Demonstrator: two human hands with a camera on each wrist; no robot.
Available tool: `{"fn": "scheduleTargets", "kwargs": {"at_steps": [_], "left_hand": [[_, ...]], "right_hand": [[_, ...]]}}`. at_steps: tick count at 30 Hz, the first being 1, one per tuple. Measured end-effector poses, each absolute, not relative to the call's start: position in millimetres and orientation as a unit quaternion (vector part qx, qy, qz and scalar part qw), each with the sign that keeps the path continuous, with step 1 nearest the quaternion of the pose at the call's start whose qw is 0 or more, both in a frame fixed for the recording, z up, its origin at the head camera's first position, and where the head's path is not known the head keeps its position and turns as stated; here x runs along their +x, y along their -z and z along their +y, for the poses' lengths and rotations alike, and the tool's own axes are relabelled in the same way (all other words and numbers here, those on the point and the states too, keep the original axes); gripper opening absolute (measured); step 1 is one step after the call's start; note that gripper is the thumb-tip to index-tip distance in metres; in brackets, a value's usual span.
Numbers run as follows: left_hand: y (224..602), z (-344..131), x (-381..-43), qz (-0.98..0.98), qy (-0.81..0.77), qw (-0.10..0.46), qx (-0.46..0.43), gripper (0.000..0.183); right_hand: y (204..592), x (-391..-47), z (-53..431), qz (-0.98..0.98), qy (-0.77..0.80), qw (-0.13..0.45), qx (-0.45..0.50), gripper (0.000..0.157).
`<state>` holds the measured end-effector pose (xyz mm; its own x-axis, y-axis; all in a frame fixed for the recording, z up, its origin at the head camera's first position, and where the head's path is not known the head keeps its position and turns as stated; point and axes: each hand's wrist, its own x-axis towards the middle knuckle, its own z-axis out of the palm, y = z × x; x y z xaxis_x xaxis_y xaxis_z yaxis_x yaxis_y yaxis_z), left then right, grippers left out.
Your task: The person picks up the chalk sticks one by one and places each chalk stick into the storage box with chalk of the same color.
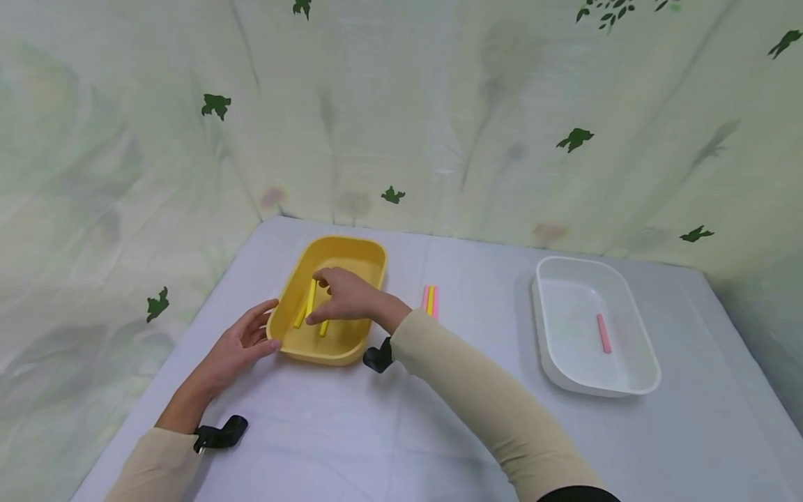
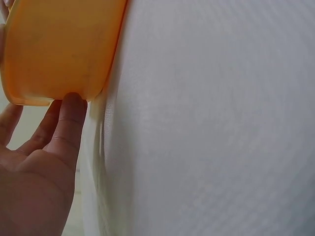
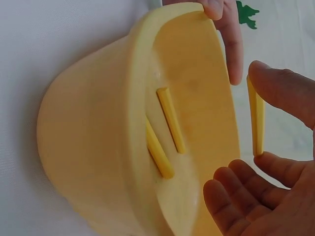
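Note:
My right hand (image 1: pixel 348 296) is over the yellow tray (image 1: pixel 345 348), pinching a slim yellow stick (image 3: pixel 257 118) by its ends between thumb and index finger. The other fingers are bent loosely below it in the right wrist view. Two more yellow sticks, one at the left (image 1: pixel 300 317) and one nearer the front (image 1: pixel 323 329), lie on the tray's floor. My left hand (image 1: pixel 232 352) grips the tray's left side, with its thumb at the front corner and fingertips at the rim. In the left wrist view its fingers (image 2: pixel 71 118) touch the tray's outer wall.
Right of the yellow tray, pink sticks (image 1: pixel 436 303) and a yellow stick (image 1: pixel 430 301) lie side by side on the white-covered table (image 1: pixel 314 432). Farther right stands a white tray (image 1: pixel 583 373) with a pink stick (image 1: pixel 603 333) inside. A patterned curtain (image 1: pixel 426 104) hangs behind.

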<state>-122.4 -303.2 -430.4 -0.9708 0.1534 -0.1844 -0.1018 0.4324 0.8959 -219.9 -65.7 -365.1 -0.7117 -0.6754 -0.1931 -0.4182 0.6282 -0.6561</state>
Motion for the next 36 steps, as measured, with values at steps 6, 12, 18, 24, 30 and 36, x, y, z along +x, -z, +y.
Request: {"fn": "scheduleTargets", "kwargs": {"at_steps": [6,12,18,24,30,36], "left_hand": [[429.8,-302.2,-121.9,0.842,-0.525,0.122,0.012,0.080],[428.0,-301.7,-123.8,0.843,-0.524,0.122,0.009,0.080],[429.5,-301.7,-122.8,0.840,-0.528,0.121,0.010,0.080],[430.7,-302.2,-122.9,0.839,-0.530,0.121,0.017,0.080],[431.2,-304.4,-122.3,0.839,-0.529,0.122,0.019,0.080],[432.3,-304.6,-123.9,0.840,-0.528,0.124,0.019,0.079]], "right_hand": [[369.8,-220.4,-62.4,0.876,0.297,0.220,-0.308,0.080],[371.3,-223.0,-59.9,0.874,0.301,0.222,-0.309,0.080],[373.2,-221.9,-61.2,0.879,0.289,0.215,-0.313,0.082],[372.4,-221.7,-62.3,0.880,0.282,0.212,-0.318,0.081],[371.6,-223.2,-63.3,0.877,0.285,0.206,-0.326,0.081],[373.1,-224.0,-62.9,0.879,0.282,0.207,-0.324,0.082]]}}
